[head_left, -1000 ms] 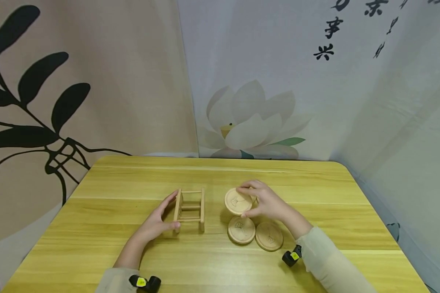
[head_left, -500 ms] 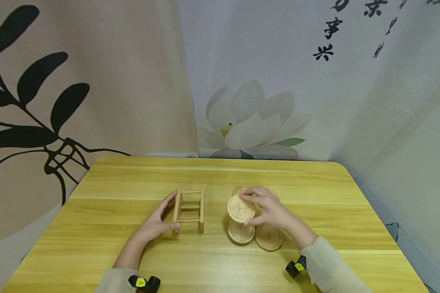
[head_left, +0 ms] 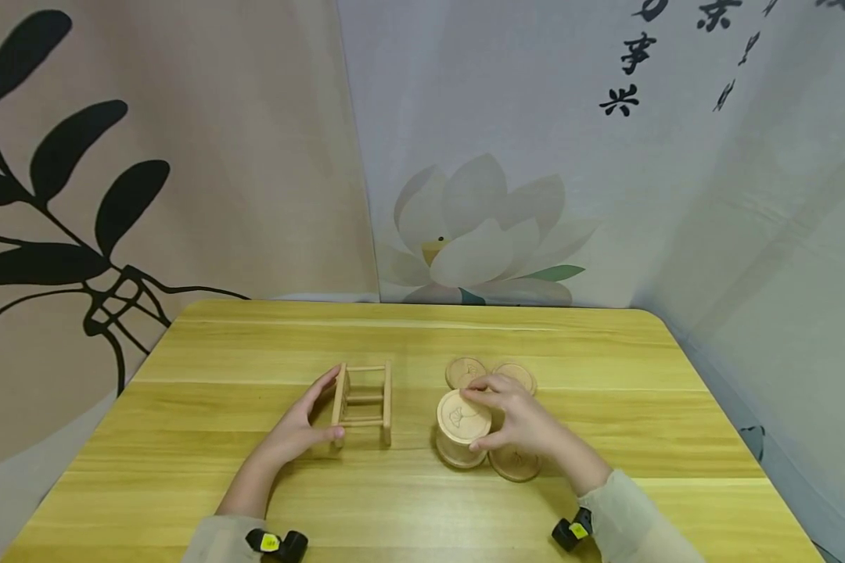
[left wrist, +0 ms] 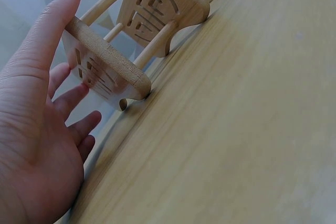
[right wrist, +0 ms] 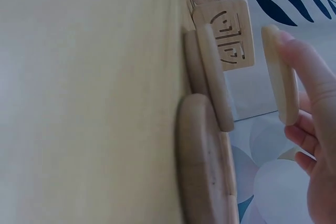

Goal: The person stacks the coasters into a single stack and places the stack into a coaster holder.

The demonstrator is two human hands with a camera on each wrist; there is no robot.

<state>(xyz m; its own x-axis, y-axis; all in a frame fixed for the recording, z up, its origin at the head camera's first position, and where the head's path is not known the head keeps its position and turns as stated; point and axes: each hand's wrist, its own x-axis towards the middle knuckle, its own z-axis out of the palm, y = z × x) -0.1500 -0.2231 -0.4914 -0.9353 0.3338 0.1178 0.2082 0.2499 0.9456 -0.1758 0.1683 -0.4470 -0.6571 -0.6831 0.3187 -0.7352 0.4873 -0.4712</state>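
Here — the right hand (head_left: 515, 413) pinches a pale round wooden disc (head_left: 458, 414) above a matching disc (head_left: 456, 455), while the left hand (head_left: 297, 432), fingers loosely spread, touches a light-brown wooden barred rack (head_left: 364, 399).

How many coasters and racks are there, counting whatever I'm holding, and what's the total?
Coasters: 6 (1 in the right hand, 2 in a stack, 3 others)
Rack: 1
Total: 7
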